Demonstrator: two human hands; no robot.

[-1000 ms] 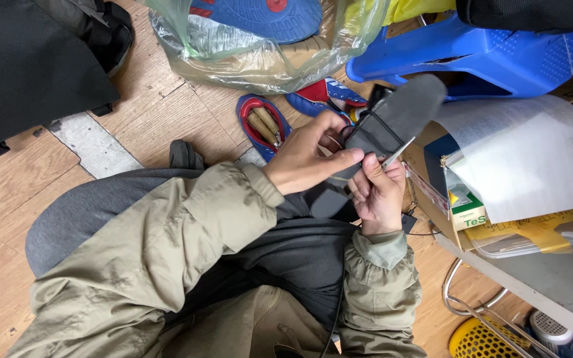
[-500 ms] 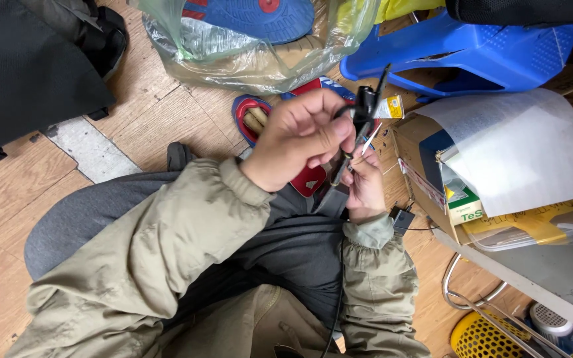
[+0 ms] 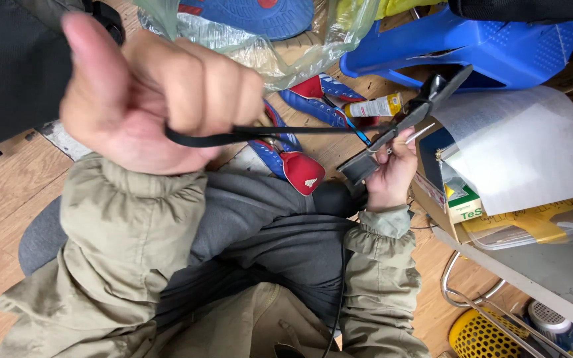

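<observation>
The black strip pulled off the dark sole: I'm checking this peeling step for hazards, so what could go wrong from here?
1. The black strip is stretched taut between the left hand and the dark sole; it might snap or let go suddenly, jerking that fist toward the face.
2. The right hand grips only the sole's lower end, so the sole could twist out.
3. A thin metal tool sits by the right fingers and may slip.

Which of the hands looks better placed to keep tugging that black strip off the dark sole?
Probably the left hand: it is raised in a fist closed around the black strip, which runs taut to the dark sole. The right hand grips the sole from below, steadying it.
</observation>
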